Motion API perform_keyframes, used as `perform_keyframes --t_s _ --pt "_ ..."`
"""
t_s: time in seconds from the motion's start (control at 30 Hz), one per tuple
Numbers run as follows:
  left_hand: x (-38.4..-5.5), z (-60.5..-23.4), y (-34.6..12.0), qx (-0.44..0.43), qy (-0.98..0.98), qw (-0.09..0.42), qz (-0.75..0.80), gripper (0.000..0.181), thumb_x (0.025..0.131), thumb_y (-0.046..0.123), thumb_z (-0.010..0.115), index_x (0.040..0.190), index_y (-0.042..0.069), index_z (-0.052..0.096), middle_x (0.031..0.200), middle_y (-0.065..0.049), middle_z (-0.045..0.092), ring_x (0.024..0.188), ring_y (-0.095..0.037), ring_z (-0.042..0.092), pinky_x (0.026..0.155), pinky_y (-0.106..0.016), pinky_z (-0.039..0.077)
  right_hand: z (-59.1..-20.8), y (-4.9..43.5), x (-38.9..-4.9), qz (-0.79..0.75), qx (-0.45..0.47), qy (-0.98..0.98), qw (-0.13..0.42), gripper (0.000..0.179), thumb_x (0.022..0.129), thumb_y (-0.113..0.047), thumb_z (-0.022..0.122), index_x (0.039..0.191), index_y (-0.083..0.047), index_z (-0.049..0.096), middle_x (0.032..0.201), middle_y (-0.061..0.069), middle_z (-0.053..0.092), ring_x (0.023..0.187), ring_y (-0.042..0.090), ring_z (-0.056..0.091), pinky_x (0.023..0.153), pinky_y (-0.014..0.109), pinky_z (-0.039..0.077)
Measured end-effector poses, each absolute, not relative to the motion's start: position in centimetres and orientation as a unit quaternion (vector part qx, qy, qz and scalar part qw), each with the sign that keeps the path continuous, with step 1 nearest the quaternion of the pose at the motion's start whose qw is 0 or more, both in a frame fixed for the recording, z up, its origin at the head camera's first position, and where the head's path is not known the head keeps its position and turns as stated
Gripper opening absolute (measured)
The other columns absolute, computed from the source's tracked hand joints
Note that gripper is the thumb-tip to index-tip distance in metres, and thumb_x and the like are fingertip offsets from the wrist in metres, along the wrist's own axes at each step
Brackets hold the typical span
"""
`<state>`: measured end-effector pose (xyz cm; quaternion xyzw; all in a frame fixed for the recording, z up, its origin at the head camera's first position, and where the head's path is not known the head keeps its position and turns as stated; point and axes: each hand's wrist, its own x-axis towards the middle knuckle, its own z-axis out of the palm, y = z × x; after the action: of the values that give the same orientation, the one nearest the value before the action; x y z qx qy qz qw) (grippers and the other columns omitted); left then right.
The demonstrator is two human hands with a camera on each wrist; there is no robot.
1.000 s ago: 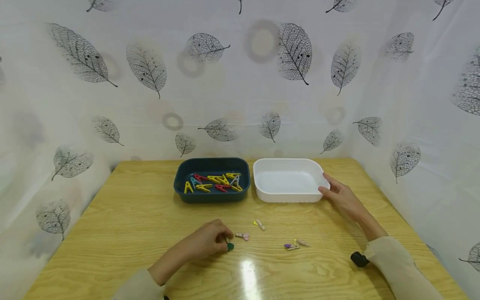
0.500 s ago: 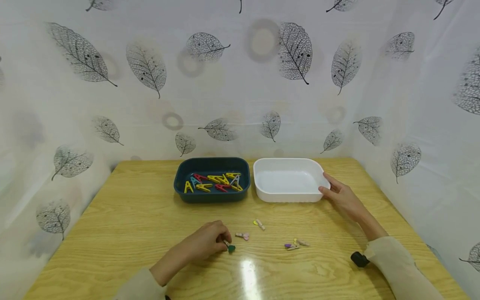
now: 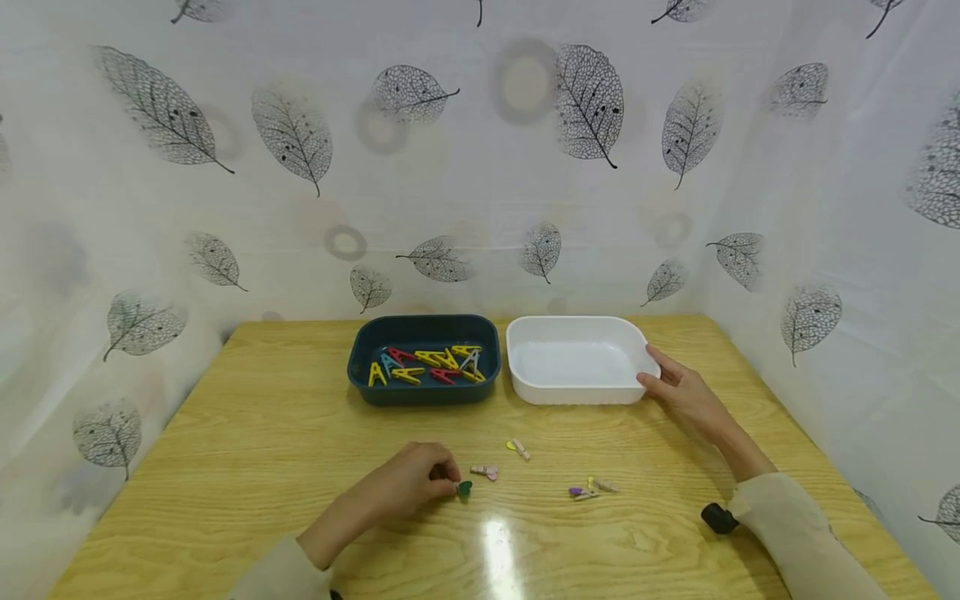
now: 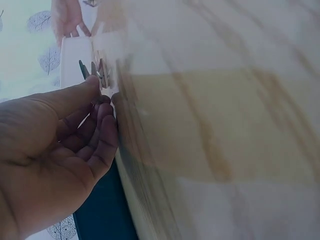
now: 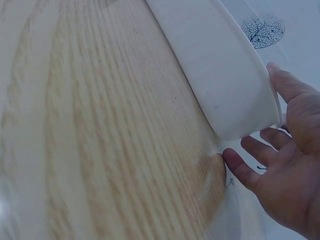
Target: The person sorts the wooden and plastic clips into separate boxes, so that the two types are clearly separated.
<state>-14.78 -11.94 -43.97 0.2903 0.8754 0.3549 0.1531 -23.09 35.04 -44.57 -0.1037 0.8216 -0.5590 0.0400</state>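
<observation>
My left hand (image 3: pixel 411 481) pinches a small wooden clothespin with a green heart (image 3: pixel 465 488) between thumb and fingertips, low over the table. In the left wrist view the thumb and fingertips meet around its end, and the green piece (image 4: pixel 83 68) sticks out beyond them. A pink-heart clothespin (image 3: pixel 485 472) lies just to the right of this hand. My right hand (image 3: pixel 691 402) holds the right end of a white plastic tray (image 3: pixel 577 395); in the right wrist view the thumb rests at the rim and the other fingers sit by the end wall.
Left of the white tray stands a dark blue tray (image 3: pixel 423 397) with several colored plastic clothespins (image 3: pixel 407 375). Loose on the wooden table (image 3: pixel 285 417) are a yellow-tipped clothespin (image 3: pixel 519 449), a purple one (image 3: pixel 583 493) and another yellow-tipped one (image 3: pixel 603 485). Leaf-print cloth surrounds the table.
The green-heart clothespin has turned in my left fingers, its heart shifting slightly right and now showing more fully. My right hand and both trays have stayed in place.
</observation>
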Motion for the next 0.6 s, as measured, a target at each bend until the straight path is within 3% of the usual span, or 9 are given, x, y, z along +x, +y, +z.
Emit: perform_keyframes --t_s 0.6 --pt "-16.3 -42.1 -11.2 0.239 0.879 0.139 0.388 0.004 0.098 0.015 0.072 0.098 0.011 0.073 0.089 0.007 0.069 0.081 -0.009 0.062 0.071 -0.024 0.055 -44.7 35.2 -23.3 -0.556 -0.097 0.824 0.04 0.08 0.106 -0.026 0.063 0.165 -0.003 0.013 0.17 0.021 0.01 0.153 0.041 0.017 0.098 0.006 0.04"
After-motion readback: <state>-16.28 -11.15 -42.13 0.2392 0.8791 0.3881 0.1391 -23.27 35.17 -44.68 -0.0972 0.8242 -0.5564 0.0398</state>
